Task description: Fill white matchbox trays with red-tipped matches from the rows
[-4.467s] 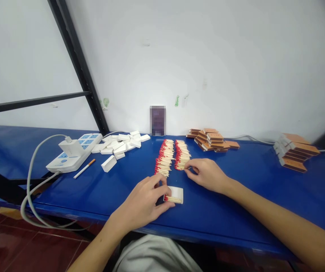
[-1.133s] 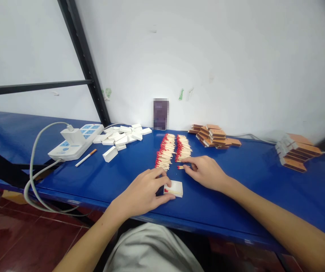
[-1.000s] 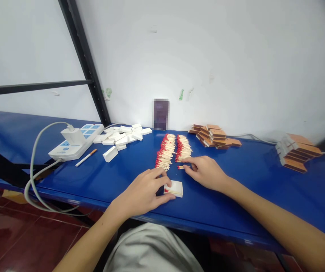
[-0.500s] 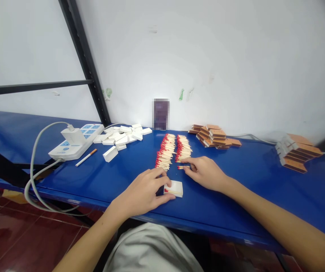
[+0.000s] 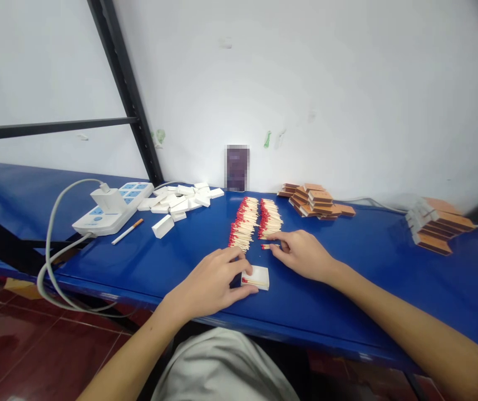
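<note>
My left hand [image 5: 217,281] grips a small white matchbox tray [image 5: 259,274] near the table's front edge, thumb on its near side and fingers on its far left. At least one red-tipped match lies in that tray, along the near wall. To the right, the fingers of my right hand [image 5: 301,253] are closed at a match [image 5: 265,246] lying just below the right-hand row of matches [image 5: 271,216]. Part of this match is covered by my fingertips. Beside that row runs a second row of matches [image 5: 245,220], heads to the left.
White matchbox trays [image 5: 178,201] lie heaped at the back left, near a power strip [image 5: 117,220] and a cigarette [image 5: 127,231]. Brown matchbox sleeves [image 5: 316,199] are piled back right, with another stack [image 5: 439,223] farther right. A blurred dark rectangle [image 5: 237,168] stands against the wall.
</note>
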A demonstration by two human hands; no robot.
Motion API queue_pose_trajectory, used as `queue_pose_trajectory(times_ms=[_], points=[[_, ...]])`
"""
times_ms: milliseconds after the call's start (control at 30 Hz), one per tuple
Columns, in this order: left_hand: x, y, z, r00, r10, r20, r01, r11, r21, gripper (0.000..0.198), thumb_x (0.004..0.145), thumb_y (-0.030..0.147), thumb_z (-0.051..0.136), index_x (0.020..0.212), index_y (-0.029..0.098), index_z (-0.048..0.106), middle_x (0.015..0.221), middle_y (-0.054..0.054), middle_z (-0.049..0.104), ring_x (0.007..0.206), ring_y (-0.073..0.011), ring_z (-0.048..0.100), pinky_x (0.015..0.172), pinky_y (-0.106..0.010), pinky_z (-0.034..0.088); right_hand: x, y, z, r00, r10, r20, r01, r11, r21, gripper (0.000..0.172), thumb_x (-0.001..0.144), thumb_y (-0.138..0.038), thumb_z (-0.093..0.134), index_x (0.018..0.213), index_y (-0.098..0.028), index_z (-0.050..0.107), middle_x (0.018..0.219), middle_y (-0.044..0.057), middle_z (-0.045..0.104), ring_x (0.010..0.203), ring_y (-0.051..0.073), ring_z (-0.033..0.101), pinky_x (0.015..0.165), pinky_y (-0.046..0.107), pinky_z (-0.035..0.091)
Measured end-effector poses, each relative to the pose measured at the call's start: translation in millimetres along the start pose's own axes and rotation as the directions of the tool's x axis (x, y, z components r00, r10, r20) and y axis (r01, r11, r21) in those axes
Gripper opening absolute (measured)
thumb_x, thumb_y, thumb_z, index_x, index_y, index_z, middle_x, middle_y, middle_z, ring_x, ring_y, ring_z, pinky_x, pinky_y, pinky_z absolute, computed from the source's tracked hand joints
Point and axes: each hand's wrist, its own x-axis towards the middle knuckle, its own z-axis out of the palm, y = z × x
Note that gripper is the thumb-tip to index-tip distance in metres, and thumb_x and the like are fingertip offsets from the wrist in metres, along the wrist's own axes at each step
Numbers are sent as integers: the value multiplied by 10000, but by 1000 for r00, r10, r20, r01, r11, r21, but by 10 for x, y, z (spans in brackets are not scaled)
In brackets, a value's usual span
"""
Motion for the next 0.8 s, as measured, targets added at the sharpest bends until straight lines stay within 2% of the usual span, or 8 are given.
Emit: queue_pose_trajectory(times_ms=[200, 600, 800], points=[[-1, -3, 0, 1000, 8, -9, -8, 1000, -2, 216, 917, 388, 698, 1048, 221, 656, 1067, -33, 607, 971, -212, 598, 857, -323, 455, 2, -8, -11, 1000, 15, -10, -15, 1000, -17, 327, 940, -317, 475, 1123, -244, 736, 665, -9, 663, 578, 137, 560, 576, 253, 321], [10, 2, -7, 1000, 18, -18, -18, 1000, 3, 211, 910, 388, 707, 1035, 222, 670, 1037, -28, 614, 948, -202, 609, 840, -312, 463, -3, -25, -11, 998, 6, -54, -6, 1000, 3, 273, 932, -304, 476, 875, -223, 731, 649, -8, 663, 562, 133, 549, 571, 253, 299], [14, 10, -11, 1000, 9, -9, -9, 1000, -1, 208, 907, 382, 713, 1028, 220, 667, 1041, -28, 615, 947, -208, 609, 835, -314, 459, -7, -24, -9, 999, -5, -33, 6, 1000, 27, 292, 935, -306, 470, 1015, -238, 742, 647, -12, 660, 559, 136, 546, 577, 250, 302]])
